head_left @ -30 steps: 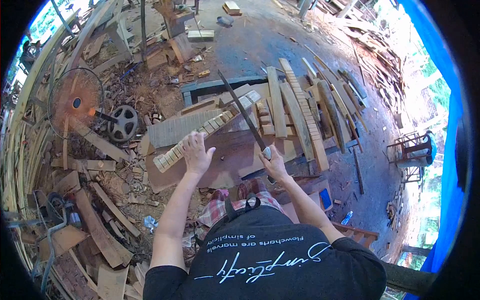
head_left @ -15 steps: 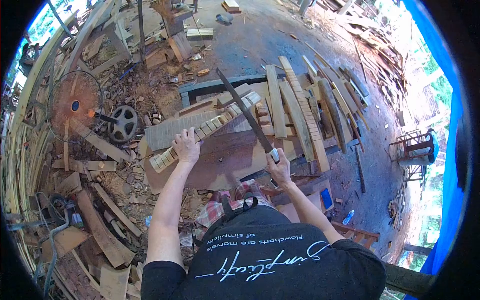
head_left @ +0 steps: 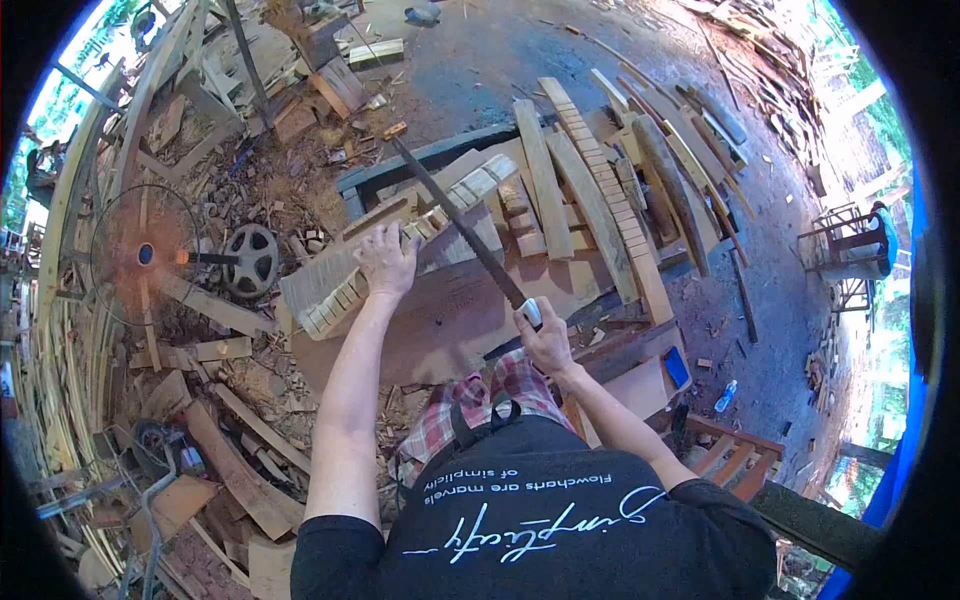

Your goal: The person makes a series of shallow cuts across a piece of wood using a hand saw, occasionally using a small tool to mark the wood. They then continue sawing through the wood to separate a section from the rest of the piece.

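My left hand (head_left: 386,262) lies over a long wooden strip (head_left: 345,296) with many crosswise cuts, its fingers wrapped over the top edge. My right hand (head_left: 545,340) is closed round the pale handle of a handsaw (head_left: 465,228). The dark blade points up and left and passes over the notched strip, to the right of my left hand. Whether the teeth touch the wood cannot be made out. Beneath the strip is a wide grey board (head_left: 310,280) on a brown work surface (head_left: 440,325).
Planks and another notched strip (head_left: 605,185) lie on the right of the work surface. A round fan (head_left: 147,254) and a spoked wheel (head_left: 250,261) stand at the left, among wood scraps. A water bottle (head_left: 726,396) and a stool (head_left: 850,243) are at the right.
My left hand has moved up and right along the notched strip. The saw still crosses the strip. The whole view has shifted and turned slightly.
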Motion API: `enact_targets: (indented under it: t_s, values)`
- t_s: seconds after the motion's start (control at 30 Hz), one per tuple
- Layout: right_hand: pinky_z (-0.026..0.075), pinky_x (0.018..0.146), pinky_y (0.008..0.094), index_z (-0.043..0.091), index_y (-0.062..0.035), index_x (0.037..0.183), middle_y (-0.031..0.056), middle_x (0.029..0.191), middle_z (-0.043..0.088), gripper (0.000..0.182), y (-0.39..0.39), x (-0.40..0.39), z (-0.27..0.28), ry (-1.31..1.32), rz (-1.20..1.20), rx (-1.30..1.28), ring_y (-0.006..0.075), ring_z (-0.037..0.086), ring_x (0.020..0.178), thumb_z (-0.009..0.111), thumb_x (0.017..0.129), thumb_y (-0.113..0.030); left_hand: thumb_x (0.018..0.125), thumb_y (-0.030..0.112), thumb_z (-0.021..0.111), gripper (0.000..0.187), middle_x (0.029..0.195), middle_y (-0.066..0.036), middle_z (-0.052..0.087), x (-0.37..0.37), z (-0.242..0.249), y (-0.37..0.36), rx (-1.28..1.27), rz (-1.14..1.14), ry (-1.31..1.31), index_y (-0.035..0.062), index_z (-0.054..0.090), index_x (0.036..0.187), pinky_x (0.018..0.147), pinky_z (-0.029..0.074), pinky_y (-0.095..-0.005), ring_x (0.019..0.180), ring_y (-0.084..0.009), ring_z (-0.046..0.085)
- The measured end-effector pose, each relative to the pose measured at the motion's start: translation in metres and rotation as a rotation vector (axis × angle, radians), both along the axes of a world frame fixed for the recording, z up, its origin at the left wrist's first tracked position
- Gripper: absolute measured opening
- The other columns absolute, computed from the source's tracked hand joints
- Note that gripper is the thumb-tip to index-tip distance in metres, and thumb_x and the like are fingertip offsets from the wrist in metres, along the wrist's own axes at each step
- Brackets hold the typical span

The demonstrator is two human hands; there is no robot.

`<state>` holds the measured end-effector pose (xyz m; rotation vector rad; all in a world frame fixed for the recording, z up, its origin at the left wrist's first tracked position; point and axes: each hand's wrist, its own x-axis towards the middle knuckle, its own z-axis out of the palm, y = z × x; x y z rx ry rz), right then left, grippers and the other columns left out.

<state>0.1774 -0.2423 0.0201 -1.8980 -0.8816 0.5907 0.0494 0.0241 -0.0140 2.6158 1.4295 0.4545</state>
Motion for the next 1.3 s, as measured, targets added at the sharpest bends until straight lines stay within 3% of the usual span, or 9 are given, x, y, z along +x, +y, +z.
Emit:
enact_targets:
  t_s: [0.17,0.27,0.37,0.47,0.7,0.8,0.9,0.97,1.3]
  values:
    - [0.045,0.061,0.0440,0.045,-0.0042,0.093,0.0220,0.076,0.058,0.025,0.009,-0.005,0.003,0.056,0.032,-0.005,0.0448,0.058,0.074,0.063,0.089,-0.021,0.092,0.045,0.047,0.041,0.120,-0.006,0.056,0.040,0.002,0.016,-0.167,0.130,-0.035,0.0187,0.060,0.120,0.094,0.031,-0.0509,0.114,-0.0266,0.049]
    - [0.045,0.063,0.0467,0.046,-0.0029,0.092,0.0239,0.079,0.058,0.025,0.016,-0.005,0.008,0.002,0.072,-0.005,0.0460,0.058,0.078,0.062,0.089,-0.022,0.094,0.039,0.041,0.038,0.119,-0.008,0.059,0.054,0.000,0.022,-0.293,0.265,0.087,0.0181,0.062,0.118,0.094,0.031,-0.0507,0.111,-0.0267,0.052]
    - [0.044,0.064,0.0478,0.047,-0.0028,0.093,0.0242,0.081,0.057,0.025,0.018,-0.005,0.001,-0.105,0.084,-0.012,0.0459,0.057,0.079,0.062,0.089,-0.023,0.088,0.035,0.043,0.040,0.104,-0.016,0.067,0.057,0.000,0.023,-0.247,0.340,0.143,0.0075,0.072,0.090,0.088,0.038,-0.0519,0.106,-0.0317,0.059]
    - [0.045,0.065,0.0490,0.049,-0.0035,0.095,0.0231,0.082,0.058,0.023,0.008,-0.005,0.008,-0.148,0.100,-0.063,0.0447,0.057,0.079,0.061,0.088,-0.021,0.085,0.033,0.045,0.039,0.100,-0.016,0.068,0.061,0.006,0.021,-0.290,0.394,0.184,0.0063,0.073,0.083,0.088,0.038,-0.0508,0.107,-0.0308,0.059]
    - [0.043,0.062,0.0514,0.046,-0.0042,0.093,0.0237,0.081,0.058,0.022,0.027,-0.002,0.015,-0.228,0.100,-0.156,0.0467,0.056,0.078,0.062,0.088,-0.020,0.084,0.033,0.045,0.037,0.092,-0.012,0.070,0.060,0.001,0.017,-0.174,0.390,0.160,0.0092,0.074,0.087,0.089,0.035,-0.0463,0.100,-0.0266,0.060]
    - [0.047,0.064,0.0515,0.047,-0.0049,0.100,0.0239,0.086,0.061,0.027,0.059,0.003,-0.001,-0.203,0.145,-0.206,0.0444,0.060,0.079,0.060,0.089,-0.026,0.084,0.034,0.045,0.038,0.105,-0.010,0.068,0.062,0.009,0.016,-0.277,0.404,0.226,0.0097,0.073,0.092,0.091,0.036,-0.0523,0.113,-0.0256,0.056]
    - [0.047,0.064,0.0515,0.046,-0.0051,0.097,0.0237,0.085,0.060,0.027,0.041,0.006,0.016,-0.200,0.155,-0.179,0.0441,0.060,0.078,0.061,0.088,-0.025,0.084,0.035,0.045,0.038,0.104,-0.010,0.068,0.063,0.005,0.018,-0.262,0.424,0.264,0.0108,0.073,0.092,0.091,0.036,-0.0528,0.112,-0.0259,0.056]
    - [0.047,0.064,0.0517,0.045,-0.0053,0.097,0.0232,0.083,0.060,0.026,0.018,0.005,0.030,-0.197,0.159,-0.212,0.0440,0.060,0.078,0.061,0.088,-0.024,0.084,0.033,0.045,0.037,0.098,-0.009,0.070,0.064,0.003,0.017,-0.187,0.438,0.240,0.0101,0.073,0.089,0.089,0.036,-0.0473,0.100,-0.0255,0.060]
    - [0.046,0.062,0.0506,0.045,-0.0051,0.097,0.0221,0.082,0.059,0.025,0.019,0.011,0.030,-0.180,0.150,-0.192,0.0456,0.058,0.076,0.062,0.087,-0.019,0.085,0.032,0.043,0.037,0.094,-0.009,0.070,0.067,0.011,0.017,-0.231,0.463,0.258,0.0095,0.073,0.086,0.087,0.036,-0.0469,0.099,-0.0258,0.060]
